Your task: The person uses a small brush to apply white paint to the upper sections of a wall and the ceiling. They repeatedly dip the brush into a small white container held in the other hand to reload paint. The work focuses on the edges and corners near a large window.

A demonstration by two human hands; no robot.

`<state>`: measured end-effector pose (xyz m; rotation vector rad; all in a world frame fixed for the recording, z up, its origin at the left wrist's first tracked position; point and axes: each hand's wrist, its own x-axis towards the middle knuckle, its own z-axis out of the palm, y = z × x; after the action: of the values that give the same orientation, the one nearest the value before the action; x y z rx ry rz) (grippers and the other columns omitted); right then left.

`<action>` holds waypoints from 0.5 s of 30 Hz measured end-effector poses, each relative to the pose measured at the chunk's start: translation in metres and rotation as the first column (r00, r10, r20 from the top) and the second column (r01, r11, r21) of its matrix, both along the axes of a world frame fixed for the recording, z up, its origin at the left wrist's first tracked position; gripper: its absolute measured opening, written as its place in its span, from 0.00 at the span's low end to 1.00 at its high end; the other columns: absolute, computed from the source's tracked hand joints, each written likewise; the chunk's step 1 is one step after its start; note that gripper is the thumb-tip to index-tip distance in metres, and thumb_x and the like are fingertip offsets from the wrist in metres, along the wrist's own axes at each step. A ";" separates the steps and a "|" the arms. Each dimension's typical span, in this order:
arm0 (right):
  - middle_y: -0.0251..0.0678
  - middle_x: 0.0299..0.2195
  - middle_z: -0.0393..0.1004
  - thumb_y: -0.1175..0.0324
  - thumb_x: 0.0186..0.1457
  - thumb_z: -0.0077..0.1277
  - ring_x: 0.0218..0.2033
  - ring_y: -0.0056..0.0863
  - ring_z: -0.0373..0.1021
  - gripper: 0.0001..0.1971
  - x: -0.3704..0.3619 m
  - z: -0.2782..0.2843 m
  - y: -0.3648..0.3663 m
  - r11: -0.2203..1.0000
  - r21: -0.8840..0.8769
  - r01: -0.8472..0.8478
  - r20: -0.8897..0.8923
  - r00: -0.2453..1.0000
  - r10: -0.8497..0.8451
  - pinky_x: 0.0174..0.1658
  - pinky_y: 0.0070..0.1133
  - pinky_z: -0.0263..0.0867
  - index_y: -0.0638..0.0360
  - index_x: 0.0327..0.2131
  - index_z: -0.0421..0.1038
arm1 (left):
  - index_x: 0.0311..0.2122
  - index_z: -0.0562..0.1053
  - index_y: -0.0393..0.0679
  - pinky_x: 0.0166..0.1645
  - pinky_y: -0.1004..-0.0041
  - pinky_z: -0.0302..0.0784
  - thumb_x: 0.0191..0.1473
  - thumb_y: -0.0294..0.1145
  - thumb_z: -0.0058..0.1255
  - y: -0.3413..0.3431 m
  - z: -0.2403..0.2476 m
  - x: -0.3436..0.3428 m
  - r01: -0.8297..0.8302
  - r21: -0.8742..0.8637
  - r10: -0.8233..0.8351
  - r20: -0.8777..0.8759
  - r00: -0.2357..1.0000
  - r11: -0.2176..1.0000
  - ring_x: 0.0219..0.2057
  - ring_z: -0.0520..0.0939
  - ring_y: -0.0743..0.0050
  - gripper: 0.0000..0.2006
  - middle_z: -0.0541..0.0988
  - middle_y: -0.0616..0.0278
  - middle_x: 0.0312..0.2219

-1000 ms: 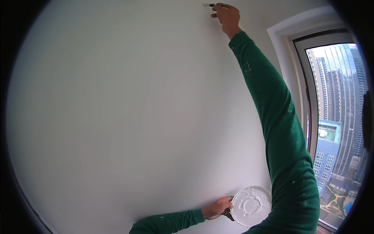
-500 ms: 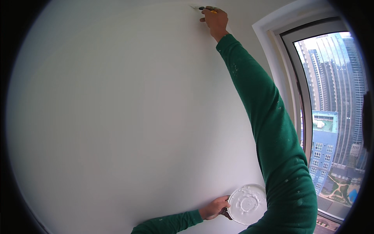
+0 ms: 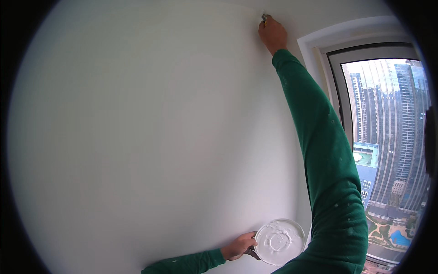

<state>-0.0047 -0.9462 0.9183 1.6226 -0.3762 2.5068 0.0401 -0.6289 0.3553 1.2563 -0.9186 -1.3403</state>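
Observation:
High on the wall, near the corner by the window, my right hand (image 3: 273, 34) is closed around a small putty knife (image 3: 264, 18) with a dark and yellow handle. Its tip is close to the upper edge of the white wall (image 3: 150, 118), and the blade barely shows. Low down, my left hand (image 3: 240, 245) grips the left rim of a round white bucket lid (image 3: 292, 246). White paste is smeared over the lid's inner face and around its middle ring. My right sleeve passes in front of the lid's lower right side.
To the right, a window (image 3: 335, 82) with a grey frame sits in a white recess (image 3: 315, 43). Tall buildings (image 3: 388, 118) and a blue pool far below show through the glass. White specks dot my green right sleeve (image 3: 319, 132).
My right hand has moved right and slightly down with the putty knife, toward the corner. The lid and my left hand sit a little further left in view. The view itself has shifted.

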 end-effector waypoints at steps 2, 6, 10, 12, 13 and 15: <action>0.46 0.36 0.81 0.62 0.62 0.43 0.37 0.50 0.77 0.17 0.006 0.001 0.001 0.999 0.013 0.034 -0.012 0.999 -0.034 0.41 0.42 0.74 0.58 0.48 0.73 | 0.59 0.64 0.33 0.45 0.62 0.85 0.60 0.27 0.40 0.000 -0.002 0.000 0.001 -0.023 -0.001 -0.008 1.000 1.000 0.42 0.82 0.66 0.23 0.76 0.52 0.46; 0.45 0.36 0.81 0.62 0.63 0.40 0.37 0.50 0.77 0.18 0.013 0.004 0.000 0.996 0.010 0.084 -0.004 0.996 -0.084 0.41 0.40 0.74 0.58 0.50 0.72 | 0.59 0.64 0.33 0.45 0.62 0.85 0.60 0.27 0.40 0.000 0.000 0.000 0.003 -0.019 -0.004 -0.017 1.000 1.000 0.41 0.82 0.66 0.22 0.77 0.53 0.45; 0.48 0.36 0.80 0.61 0.62 0.42 0.36 0.52 0.77 0.16 0.015 0.005 0.012 0.999 0.037 0.027 -0.019 0.999 -0.027 0.41 0.45 0.73 0.58 0.48 0.70 | 0.59 0.64 0.33 0.45 0.62 0.85 0.60 0.26 0.40 0.002 -0.001 0.000 0.004 -0.017 -0.004 -0.029 1.000 1.000 0.41 0.82 0.67 0.22 0.77 0.53 0.45; 0.49 0.36 0.80 0.61 0.63 0.41 0.36 0.52 0.77 0.16 0.014 0.003 0.023 0.996 0.084 0.021 -0.020 1.000 -0.019 0.41 0.45 0.73 0.59 0.48 0.70 | 0.59 0.64 0.34 0.45 0.62 0.85 0.60 0.27 0.40 0.002 -0.002 0.003 0.002 -0.015 -0.002 -0.027 1.000 1.000 0.42 0.82 0.67 0.22 0.77 0.54 0.46; 0.50 0.36 0.80 0.62 0.63 0.41 0.36 0.53 0.77 0.16 0.016 0.002 0.027 0.995 0.098 0.031 -0.033 0.999 -0.027 0.41 0.45 0.73 0.59 0.48 0.70 | 0.59 0.64 0.34 0.45 0.62 0.85 0.60 0.27 0.40 0.003 -0.002 0.002 -0.003 -0.008 0.003 -0.029 1.000 1.000 0.42 0.82 0.67 0.22 0.77 0.54 0.46; 0.50 0.36 0.81 0.62 0.63 0.40 0.36 0.53 0.78 0.17 0.015 0.006 0.022 0.990 0.125 0.067 -0.054 0.997 -0.060 0.41 0.45 0.73 0.60 0.48 0.70 | 0.59 0.64 0.34 0.45 0.62 0.85 0.60 0.27 0.40 0.001 0.002 0.000 0.005 0.007 -0.005 -0.027 1.000 1.000 0.42 0.82 0.67 0.22 0.77 0.54 0.45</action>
<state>0.0102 -0.9243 0.9246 1.6860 -0.5833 2.4359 0.0396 -0.6274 0.3571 1.2396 -0.8997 -1.3620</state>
